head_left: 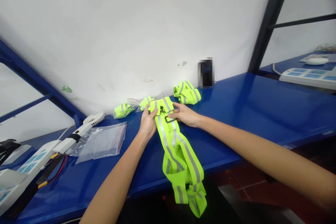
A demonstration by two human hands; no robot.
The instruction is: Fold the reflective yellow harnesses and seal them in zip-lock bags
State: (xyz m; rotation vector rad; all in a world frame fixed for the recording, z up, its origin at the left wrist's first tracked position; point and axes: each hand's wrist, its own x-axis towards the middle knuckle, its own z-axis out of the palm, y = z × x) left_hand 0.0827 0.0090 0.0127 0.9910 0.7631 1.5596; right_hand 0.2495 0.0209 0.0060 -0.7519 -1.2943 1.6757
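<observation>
A neon yellow-green reflective harness (pixel 181 150) with grey stripes hangs in long loops over the front edge of the blue table. My left hand (pixel 148 123) is closed on the left side of its folded upper end. On the right side of that same end, my right hand (pixel 183 113) pinches the straps, close to a black buckle (pixel 170 120). Behind the hands, a loosely rolled yellow-green strap bundle (pixel 187 92) lies near the wall. Two bagged yellow-green bundles, one at the left (pixel 123 110) and one nearer (pixel 146 103), lie beside it.
Clear zip bags (pixel 102 141) lie flat on the blue table (pixel 252 112) to the left. Beyond them are a white handheld fan (pixel 93 118), cables and a white power strip (pixel 34 164). A pixelated dark object (pixel 206 72) stands against the wall. Another power strip (pixel 309 77) is far right.
</observation>
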